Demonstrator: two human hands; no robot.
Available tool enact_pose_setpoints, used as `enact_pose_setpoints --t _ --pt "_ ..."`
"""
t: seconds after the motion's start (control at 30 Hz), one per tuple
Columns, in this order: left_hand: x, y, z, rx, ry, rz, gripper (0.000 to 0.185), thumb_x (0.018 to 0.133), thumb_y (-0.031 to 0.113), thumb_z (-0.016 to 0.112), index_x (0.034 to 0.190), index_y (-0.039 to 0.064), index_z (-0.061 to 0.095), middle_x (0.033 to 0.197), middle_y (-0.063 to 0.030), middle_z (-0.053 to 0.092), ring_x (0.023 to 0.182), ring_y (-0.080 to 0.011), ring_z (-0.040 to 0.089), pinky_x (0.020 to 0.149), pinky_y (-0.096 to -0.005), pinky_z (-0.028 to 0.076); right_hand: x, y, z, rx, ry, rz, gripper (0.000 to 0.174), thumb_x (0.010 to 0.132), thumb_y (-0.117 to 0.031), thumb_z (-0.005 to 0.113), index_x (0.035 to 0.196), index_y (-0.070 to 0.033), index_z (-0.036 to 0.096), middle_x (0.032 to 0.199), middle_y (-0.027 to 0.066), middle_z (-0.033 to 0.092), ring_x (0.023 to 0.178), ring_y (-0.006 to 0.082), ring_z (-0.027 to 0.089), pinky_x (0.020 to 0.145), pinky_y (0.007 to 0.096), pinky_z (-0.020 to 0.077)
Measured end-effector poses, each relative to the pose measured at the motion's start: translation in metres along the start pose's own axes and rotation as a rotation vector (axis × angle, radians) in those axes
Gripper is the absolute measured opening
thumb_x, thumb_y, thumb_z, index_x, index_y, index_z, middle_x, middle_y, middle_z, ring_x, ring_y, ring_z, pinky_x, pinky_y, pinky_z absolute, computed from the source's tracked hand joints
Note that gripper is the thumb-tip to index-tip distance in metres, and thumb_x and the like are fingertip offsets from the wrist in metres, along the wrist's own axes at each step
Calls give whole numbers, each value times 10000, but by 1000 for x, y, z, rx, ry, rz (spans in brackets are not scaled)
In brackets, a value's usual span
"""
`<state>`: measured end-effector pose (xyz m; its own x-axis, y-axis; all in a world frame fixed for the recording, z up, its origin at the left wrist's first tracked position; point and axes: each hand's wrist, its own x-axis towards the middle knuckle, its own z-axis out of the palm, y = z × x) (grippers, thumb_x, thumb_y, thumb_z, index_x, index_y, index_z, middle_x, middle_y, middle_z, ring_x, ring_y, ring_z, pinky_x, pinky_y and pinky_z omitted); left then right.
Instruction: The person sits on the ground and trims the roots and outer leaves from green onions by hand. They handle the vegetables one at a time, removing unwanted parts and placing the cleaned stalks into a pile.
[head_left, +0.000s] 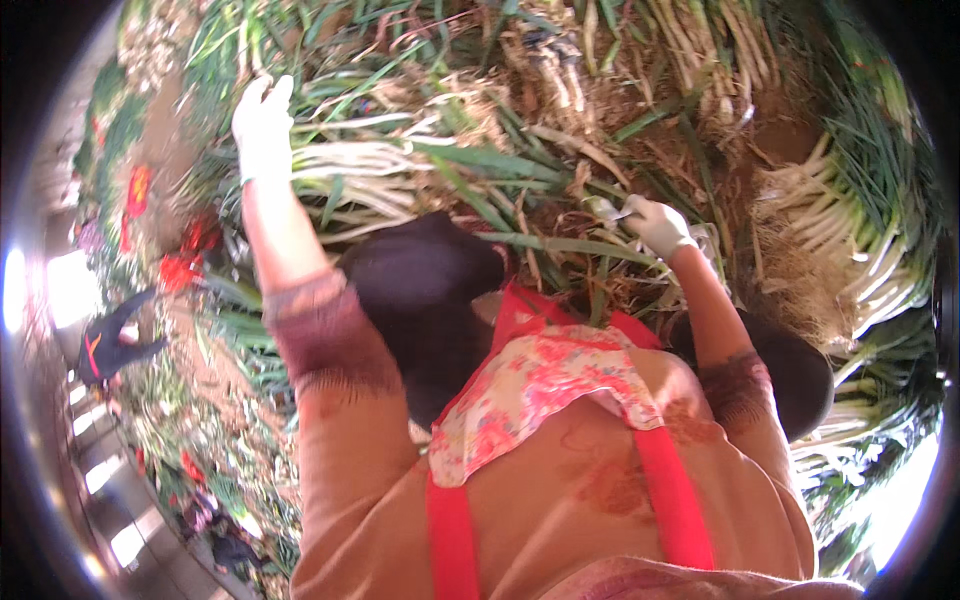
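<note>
My left hand (264, 135), in a pale glove, reaches to the far left with its fingers partly bent, at the lower ends of some green onion stalks (251, 37); glare hides whether it grips them. Beside its wrist, white-stemmed green onions (352, 161) lie sideways. My right hand (660, 229), also gloved, is closed around a small pale, thin object (619, 213) over loose leaves and dry peelings; what the object is cannot be told. Long green leaves (487, 161) lie between my hands.
Bundled green onions with roots (817, 247) are piled at the right, more bundles (705, 52) at the top. My dark-covered knees (420, 262) flank the peelings. At the left are red items (180, 270) and a person in dark clothing (112, 337), bent over.
</note>
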<state>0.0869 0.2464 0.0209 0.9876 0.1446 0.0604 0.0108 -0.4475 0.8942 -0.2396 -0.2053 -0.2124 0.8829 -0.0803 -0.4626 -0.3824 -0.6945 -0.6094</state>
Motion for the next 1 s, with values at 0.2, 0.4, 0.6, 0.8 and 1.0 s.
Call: enact_pose_setpoints --t 0.2,0.4,0.6,0.8,1.0 --pt "-133 93 111 497 -854 761 423 902 126 708 1298 -9 647 1188 -178 711 1005 -272 689 864 -363 561 148 -39 -4 159 217 -28 352 959 -338 637 1114 -30 701 924 240 714 854 393 690 802 474 526" --pt "-171 113 145 665 -1411 837 463 845 281 749 1211 46 588 946 -108 595 882 -304 662 743 -428 547 305 -29 18 -215 280 113 403 922 -370 701 1105 -11 686 1044 248 730 1005 418 698 875 480 547" --pt "-158 108 148 659 -1253 785 462 857 217 718 1254 26 578 969 -143 597 937 -335 648 800 -447 534 312 -34 -8 -109 37 107 569 865 -330 731 1306 19 647 1187 227 715 1061 352 705 884 435 570" --pt "-166 104 145 733 -1366 808 500 932 306 657 1337 27 567 1127 -182 638 1045 -365 655 913 -484 520 164 -41 -57 902 -40 317 391 869 -142 766 1201 35 658 1027 154 717 973 229 700 873 346 569" --pt "-165 81 180 724 -1401 723 528 950 353 671 1340 3 604 1153 -223 685 1090 -401 669 978 -459 529 -15 -46 -15 1434 -135 259 342 888 -65 726 1213 37 683 965 74 735 741 171 687 685 317 584"
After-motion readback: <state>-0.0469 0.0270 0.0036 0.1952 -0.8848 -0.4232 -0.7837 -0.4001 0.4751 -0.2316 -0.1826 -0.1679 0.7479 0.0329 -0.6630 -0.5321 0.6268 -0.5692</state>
